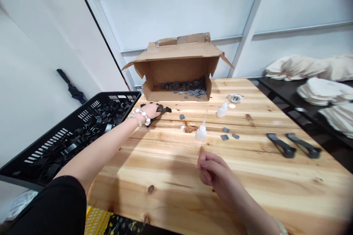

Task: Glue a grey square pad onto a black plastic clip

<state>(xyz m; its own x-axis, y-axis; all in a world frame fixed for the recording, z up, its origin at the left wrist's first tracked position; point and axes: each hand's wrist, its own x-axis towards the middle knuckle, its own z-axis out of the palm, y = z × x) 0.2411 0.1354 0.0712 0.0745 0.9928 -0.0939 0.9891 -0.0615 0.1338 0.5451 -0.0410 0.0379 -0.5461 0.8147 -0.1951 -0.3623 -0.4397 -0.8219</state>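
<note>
My left hand [151, 111], with a beaded bracelet at the wrist, reaches out beside the black crate. Its fingers are closed over dark plastic parts [165, 110] lying on the table; how many they grip is hidden. Above the near part of the table is my right hand [213, 170], loosely curled with the thumb against the fingers, and nothing shows in it. Just beyond it stands a small white dropper bottle [201, 133] with a thin nozzle. A second white bottle [222, 109] is farther back. Several small grey square pads [224, 137] lie around the bottles.
A black crate [68, 117] full of black parts stands on the left. An open cardboard box [176, 52] at the back holds many grey pads. Two black handle-like parts [281, 145] lie at the right. A clear tape roll [235, 98] is near stacked cream cloth [317, 91].
</note>
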